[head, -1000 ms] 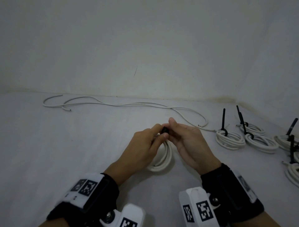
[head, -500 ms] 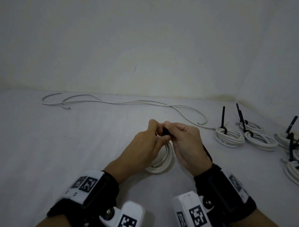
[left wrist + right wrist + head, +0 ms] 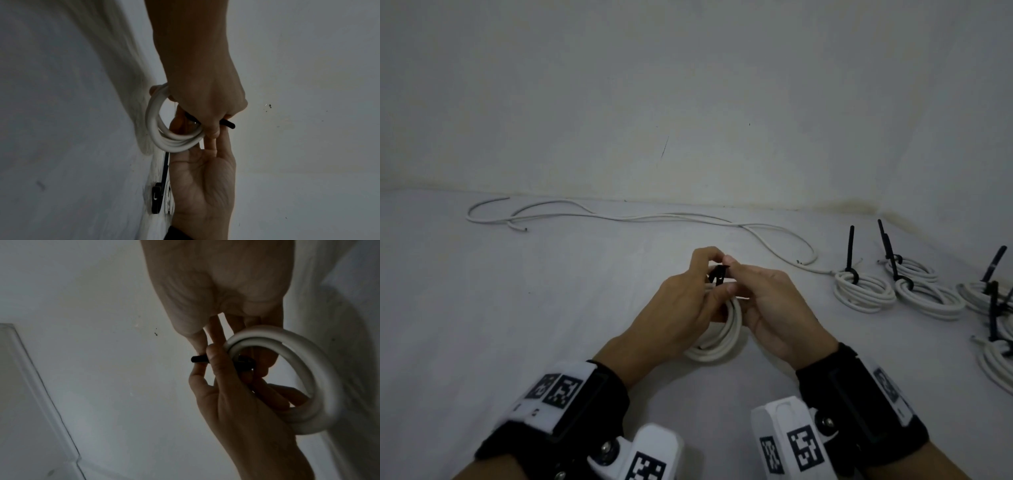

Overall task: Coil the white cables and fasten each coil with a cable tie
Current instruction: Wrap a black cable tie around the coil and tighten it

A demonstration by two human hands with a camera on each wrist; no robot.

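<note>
A white cable coil [image 3: 724, 337] stands tilted on the white surface, with its upper part between both hands. A black cable tie [image 3: 719, 274] goes round the top of the coil. My left hand [image 3: 713, 271] pinches the tie and the coil's top between thumb and forefinger. My right hand [image 3: 733, 274] pinches the tie from the other side. In the right wrist view the tie's end [image 3: 197, 359] sticks out past the right thumb, and the lower right fingers curl through the coil [image 3: 320, 374]. The left wrist view shows the coil [image 3: 153, 123] hanging under both hands.
A long loose white cable [image 3: 619, 217] lies along the back, near the wall. Several tied coils with upright black tie tails [image 3: 863, 291] [image 3: 928, 301] sit at the right, up to the frame edge. The white surface stretches out to the left of my hands.
Both hands stay on the coil's top. The right hand has rolled inward and drawn closer to the left one, and more of the black tie shows between the fingertips.
</note>
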